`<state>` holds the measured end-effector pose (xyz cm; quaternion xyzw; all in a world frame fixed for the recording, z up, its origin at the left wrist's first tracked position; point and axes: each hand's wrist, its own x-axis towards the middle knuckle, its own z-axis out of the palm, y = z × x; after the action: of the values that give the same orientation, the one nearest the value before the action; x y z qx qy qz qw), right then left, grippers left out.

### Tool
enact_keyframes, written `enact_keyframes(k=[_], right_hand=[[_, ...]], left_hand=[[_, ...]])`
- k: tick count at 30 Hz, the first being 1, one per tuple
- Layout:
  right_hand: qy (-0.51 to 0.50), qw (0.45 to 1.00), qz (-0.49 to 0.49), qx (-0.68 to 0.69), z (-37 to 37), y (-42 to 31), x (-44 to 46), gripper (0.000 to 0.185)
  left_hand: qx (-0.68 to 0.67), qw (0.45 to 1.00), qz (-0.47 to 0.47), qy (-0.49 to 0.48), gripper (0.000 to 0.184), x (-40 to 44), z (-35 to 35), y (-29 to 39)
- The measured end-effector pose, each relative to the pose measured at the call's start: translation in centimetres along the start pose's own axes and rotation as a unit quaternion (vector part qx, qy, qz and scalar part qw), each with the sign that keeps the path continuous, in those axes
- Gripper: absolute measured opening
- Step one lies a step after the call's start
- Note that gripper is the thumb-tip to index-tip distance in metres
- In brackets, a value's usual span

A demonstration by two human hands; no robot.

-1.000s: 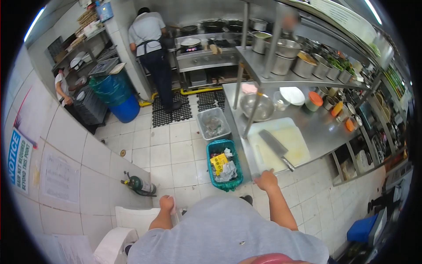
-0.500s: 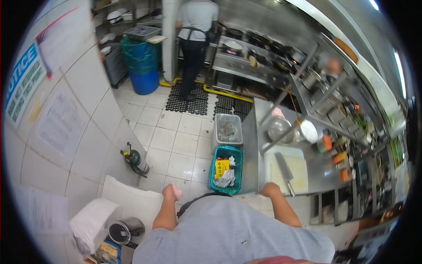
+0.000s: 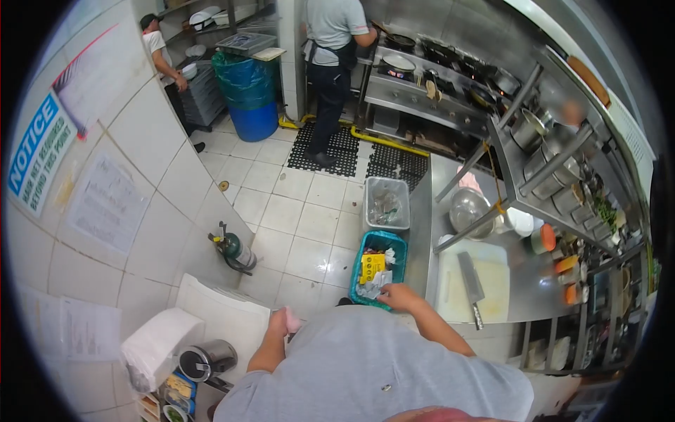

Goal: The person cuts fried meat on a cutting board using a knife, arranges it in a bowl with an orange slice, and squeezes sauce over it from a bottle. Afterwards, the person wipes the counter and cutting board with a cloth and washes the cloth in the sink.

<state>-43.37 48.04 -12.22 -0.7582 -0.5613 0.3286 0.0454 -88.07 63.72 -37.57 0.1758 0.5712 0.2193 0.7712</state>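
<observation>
My left hand (image 3: 277,323) is closed around a crumpled pink cloth (image 3: 292,321), low at my left side near a white surface. My right hand (image 3: 401,297) is over the front right edge of a teal-lined bin (image 3: 401,253), its fingers loosely bent and apart, with nothing visible in them. Inside that bin are a yellow packet (image 3: 373,267) and crumpled grey wrapping (image 3: 373,285). To the right of my right hand, a large knife (image 3: 471,278) lies on a white cutting board (image 3: 495,264), its handle toward me.
Behind the lined bin stands a clear bin (image 3: 387,200). A steel counter (image 3: 422,232) runs along the right with a bowl (image 3: 470,209). A fire extinguisher (image 3: 234,250) stands by the left wall. One person (image 3: 330,63) faces the stove; another person (image 3: 163,63) is at far left.
My right hand has moved left, from beside the counter edge to over the lined bin. My left hand still holds the pink cloth. A second person has come into view at far left.
</observation>
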Motion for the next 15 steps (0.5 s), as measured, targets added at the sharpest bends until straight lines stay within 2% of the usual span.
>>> enact_keyframes(k=[1,3,6,11,13,15], right_hand=[[-0.034,0.999,0.019,-0.015,0.2,0.8,0.3,0.051],[-0.103,0.992,0.049,-0.044,-0.3,2.3,0.9,0.053],[-0.125,0.988,0.073,-0.049,-0.7,4.4,1.4,0.054],[-0.131,0.988,0.073,-0.038,-1.5,6.5,3.8,0.055],[-0.104,0.993,0.050,-0.021,-1.6,6.8,5.0,0.056],[-0.103,0.994,0.049,-0.002,-1.5,7.7,6.7,0.056]], left_hand=[[-0.032,0.999,-0.038,-0.019,0.034,-0.3,0.6,1.0],[-0.040,0.998,-0.048,-0.025,0.033,-0.4,2.4,3.3],[-0.055,0.996,-0.059,-0.047,0.032,-0.1,5.0,7.5],[-0.092,0.989,-0.058,-0.101,0.033,1.7,7.5,11.8],[-0.084,0.986,-0.032,-0.143,0.037,2.9,7.8,12.9],[-0.100,0.986,-0.026,-0.134,0.039,2.5,8.7,14.1]])
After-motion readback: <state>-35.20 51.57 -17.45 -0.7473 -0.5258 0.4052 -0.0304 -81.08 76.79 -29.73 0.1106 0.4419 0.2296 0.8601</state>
